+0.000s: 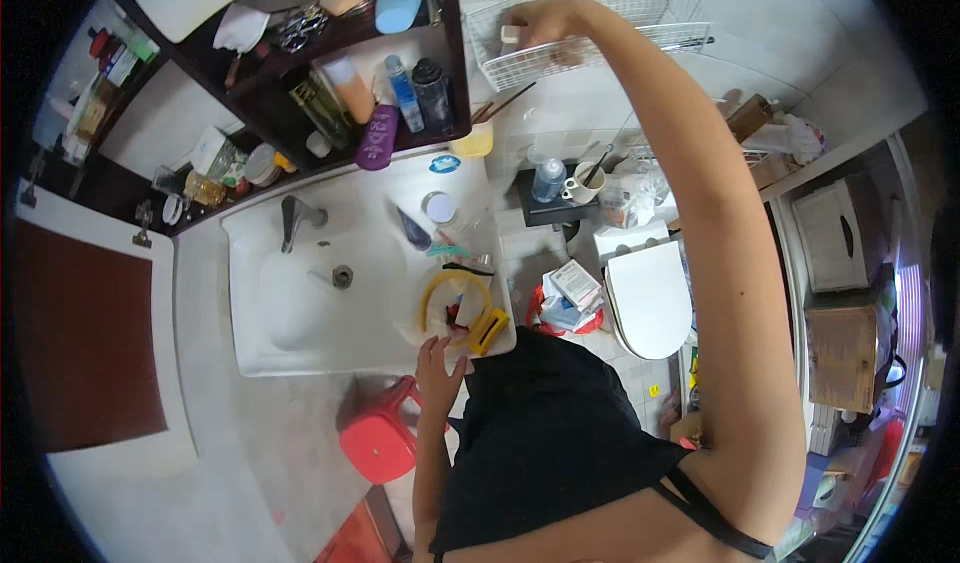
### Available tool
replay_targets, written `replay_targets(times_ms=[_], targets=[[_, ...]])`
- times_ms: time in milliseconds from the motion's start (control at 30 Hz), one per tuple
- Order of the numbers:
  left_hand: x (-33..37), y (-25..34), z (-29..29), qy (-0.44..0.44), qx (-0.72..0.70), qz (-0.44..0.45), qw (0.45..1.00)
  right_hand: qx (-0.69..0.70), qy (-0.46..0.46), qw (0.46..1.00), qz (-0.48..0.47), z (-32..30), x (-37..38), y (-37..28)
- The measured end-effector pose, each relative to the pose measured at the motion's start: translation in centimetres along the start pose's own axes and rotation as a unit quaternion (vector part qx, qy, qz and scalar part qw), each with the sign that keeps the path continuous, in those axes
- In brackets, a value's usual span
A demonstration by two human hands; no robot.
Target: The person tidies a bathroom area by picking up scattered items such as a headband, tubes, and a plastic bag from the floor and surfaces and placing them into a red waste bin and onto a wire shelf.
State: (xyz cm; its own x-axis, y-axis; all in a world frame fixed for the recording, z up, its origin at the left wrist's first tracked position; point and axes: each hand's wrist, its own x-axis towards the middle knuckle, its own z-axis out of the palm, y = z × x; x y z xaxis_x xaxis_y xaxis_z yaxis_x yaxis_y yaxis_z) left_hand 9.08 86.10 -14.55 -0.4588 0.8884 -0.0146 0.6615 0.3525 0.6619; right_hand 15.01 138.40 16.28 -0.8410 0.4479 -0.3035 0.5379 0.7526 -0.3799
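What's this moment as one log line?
right fingers: at small white object, grip unclear, by white wire basket | left fingers: open, beside curved yellow band on white rectangular sink

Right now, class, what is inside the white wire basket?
Inside the white wire basket are the right hand and, at its fingers, a small white object. Whatever lies beneath the hand and forearm is covered and cannot be seen.

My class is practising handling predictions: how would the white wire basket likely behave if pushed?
The white wire basket would probably feel stiff, since its wire sides hold a boxy shape. Its open mesh suggests it is light for its size. It may resist sliding if fixed to the tiled wall beside it, though I cannot make out any fixing.
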Motion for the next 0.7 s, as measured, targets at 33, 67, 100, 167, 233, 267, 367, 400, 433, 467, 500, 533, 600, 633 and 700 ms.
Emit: replay_targets(times_ms=[33,67,100,167,233,267,367,400,433,467,500,533,600,633,700], targets=[[0.1,-0.1,0.2,-0.001,-0.023,0.002,1.0,0.032,0.009,0.999,-0.002,0.2,0.1,0.5],[0.4,0.1,0.3,-0.002,-0.024,0.012,1.0,0.03,0.016,0.999,0.004,0.5,0.3,0.9],[0.7,0.3,0.3,0.0,-0.014,0.025,1.0,0.023,0.018,1.0,-0.006,0.6,0.5,1.4],[1.5,1.7,-0.5,-0.008,-0.004,0.028,1.0,0.003,0.026,1.0,-0.009,0.5,0.4,1.2],[2.8,2.9,-0.8,0.002,-0.016,0.055,0.998,-0.026,0.065,0.997,-0.017,0.0,-0.1,1.8],[3.3,3.2,-1.0,0.013,-0.027,0.072,0.997,-0.053,0.097,0.993,-0.031,-0.1,-0.3,1.5],[4.2,4.2,-1.3,0.026,-0.014,0.088,0.996,-0.066,0.241,0.965,-0.082,-0.8,-2.8,0.3],[4.3,4.4,-1.3,0.028,-0.014,0.086,0.996,-0.065,0.24,0.965,-0.085,-0.9,-3.6,0.0],[4.4,4.7,-1.2,0.026,-0.006,0.09,0.996,-0.108,0.357,0.913,-0.166,-1.1,-4.5,0.0],[4.5,4.9,-1.1,0.025,0.001,0.092,0.995,-0.146,0.464,0.838,-0.245,-1.2,-5.1,-0.5],[4.8,5.2,-1.0,0.025,0.003,0.088,0.996,-0.174,0.55,0.758,-0.303,-1.6,-5.7,-1.1],[4.7,5.4,-0.9,0.009,-0.053,0.077,0.996,-0.192,0.626,0.665,-0.36,-1.6,-6.2,-2.7],[4.1,4.5,-0.8,0.001,-0.106,0.044,0.993,-0.142,0.597,0.735,-0.287,2.4,-10.7,-7.9],[4.0,3.6,-0.1,0.019,-0.086,0.075,0.993,-0.04,0.575,0.77,-0.275,5.5,-11.8,-9.6],[4.6,3.1,0.1,0.022,-0.094,0.094,0.991,0.194,0.467,0.831,-0.235,12.8,-11.8,-11.7]])
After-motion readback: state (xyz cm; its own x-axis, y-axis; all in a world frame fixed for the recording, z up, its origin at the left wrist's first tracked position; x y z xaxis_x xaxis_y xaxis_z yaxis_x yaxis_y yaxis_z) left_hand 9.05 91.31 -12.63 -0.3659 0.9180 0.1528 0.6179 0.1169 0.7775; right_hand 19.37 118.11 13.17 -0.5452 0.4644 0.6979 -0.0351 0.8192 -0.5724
